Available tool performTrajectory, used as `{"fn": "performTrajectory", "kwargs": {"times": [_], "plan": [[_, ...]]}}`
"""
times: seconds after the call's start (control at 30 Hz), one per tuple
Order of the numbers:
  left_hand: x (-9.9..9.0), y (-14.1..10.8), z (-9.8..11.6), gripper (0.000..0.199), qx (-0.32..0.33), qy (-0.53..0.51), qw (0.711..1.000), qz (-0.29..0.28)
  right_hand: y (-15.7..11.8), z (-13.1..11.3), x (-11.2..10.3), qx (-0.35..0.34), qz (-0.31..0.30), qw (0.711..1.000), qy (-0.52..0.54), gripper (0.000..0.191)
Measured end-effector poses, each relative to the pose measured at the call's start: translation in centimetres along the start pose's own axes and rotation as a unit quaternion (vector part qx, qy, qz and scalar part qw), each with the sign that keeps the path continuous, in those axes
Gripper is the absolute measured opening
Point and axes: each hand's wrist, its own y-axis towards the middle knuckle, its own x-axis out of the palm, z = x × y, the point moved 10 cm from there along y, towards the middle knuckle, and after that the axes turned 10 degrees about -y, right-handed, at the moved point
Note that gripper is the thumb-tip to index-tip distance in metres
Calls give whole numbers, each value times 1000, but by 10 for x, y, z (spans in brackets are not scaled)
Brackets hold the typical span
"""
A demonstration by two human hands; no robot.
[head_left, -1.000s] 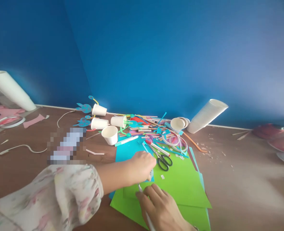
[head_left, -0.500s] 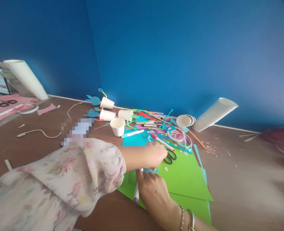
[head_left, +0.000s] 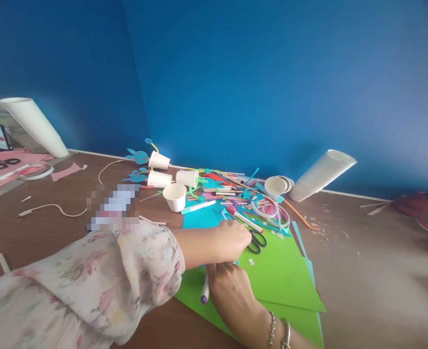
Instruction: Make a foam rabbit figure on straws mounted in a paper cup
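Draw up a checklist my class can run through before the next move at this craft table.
1. Marker held: ok. The white marker with a purple end sticks out from the right hand.
2. Marker's other end: cannot tell. The hands hide it.
3. Left hand free: cannot tell. Its fingers are curled and whatever they hold is hidden.
4. Black-handled scissors clear of the hands: not ok. The handles lie right beside the left hand.
5. Green sheets free of scraps: not ok. A small white scrap lies on them.
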Motion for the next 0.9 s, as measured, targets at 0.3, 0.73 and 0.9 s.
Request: {"fn": "performTrajectory", "kwargs": {"times": [0.3, 0.73, 0.9], "plan": [[0, 0, 3, 22, 12, 12, 1000, -12, 0, 1, 5, 6, -42, 999, 16, 23], [-3, -4, 0, 34, -6, 7, 1000, -24, -25, 13, 21, -9, -163, 979, 124, 50], [-3, -5, -1, 34, -14, 8, 999, -28, -37, 25, 26, -25, -173, 967, 187, 52]]}}
